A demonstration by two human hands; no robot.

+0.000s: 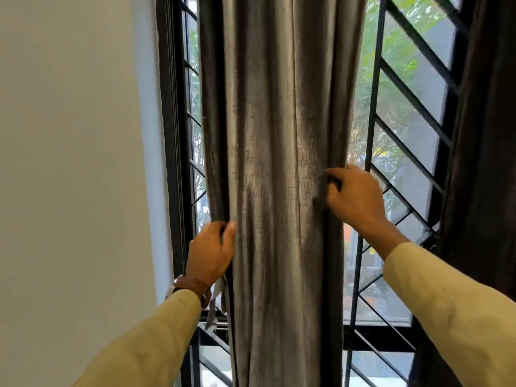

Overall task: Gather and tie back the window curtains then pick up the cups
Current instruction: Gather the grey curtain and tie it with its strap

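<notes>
Grey curtain [279,121] hangs vertical between my hands. Left grip [211,252] pinches its left edge, lower down. Right grip [356,196] clamps its right edge, higher. Fabric lies inward of both; I judge squeeze together next. Cups unseen.
</notes>
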